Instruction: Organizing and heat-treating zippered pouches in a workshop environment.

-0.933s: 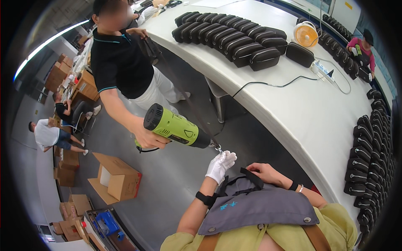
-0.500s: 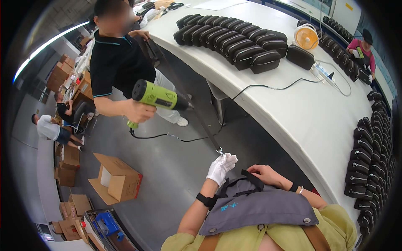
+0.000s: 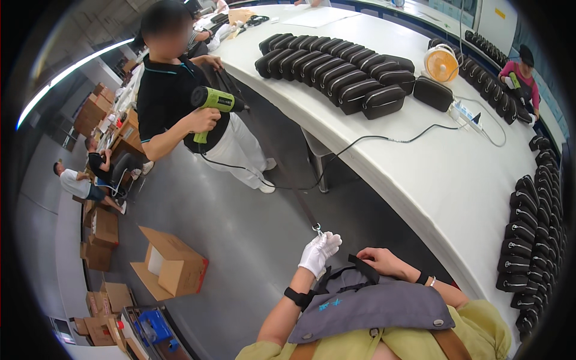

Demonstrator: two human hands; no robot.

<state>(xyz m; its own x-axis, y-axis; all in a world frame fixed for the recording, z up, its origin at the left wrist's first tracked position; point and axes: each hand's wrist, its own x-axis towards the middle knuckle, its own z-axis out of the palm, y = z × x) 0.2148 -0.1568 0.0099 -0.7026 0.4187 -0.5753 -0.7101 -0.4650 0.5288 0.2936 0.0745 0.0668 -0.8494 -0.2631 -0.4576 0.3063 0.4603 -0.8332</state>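
Note:
My left hand (image 3: 318,253), in a white glove, is closed on a metal snap hook (image 3: 317,229). From the hook a long dark strap (image 3: 291,183) runs taut, up and away to the co-worker. My right hand (image 3: 384,264) is bare, with its fingers bent round a black strap (image 3: 363,268) at the top of the grey apron (image 3: 372,307) on my front. The co-worker's hand (image 3: 203,122) holds a green heat gun (image 3: 216,100) with its nozzle near the strap. Their other hand (image 3: 210,62) is at the strap's far end.
A white table (image 3: 414,174) curves along the right, bearing rows of black pouches (image 3: 327,66), an orange-faced fan (image 3: 441,63) and a power strip (image 3: 467,114). The heat gun's cord (image 3: 360,138) hangs across the gap. An open carton (image 3: 171,264) stands on the floor at left.
The co-worker's heat gun has moved up and away along the strap, toward their body. My left hand keeps hold of the hook, and my right hand stays by the apron.

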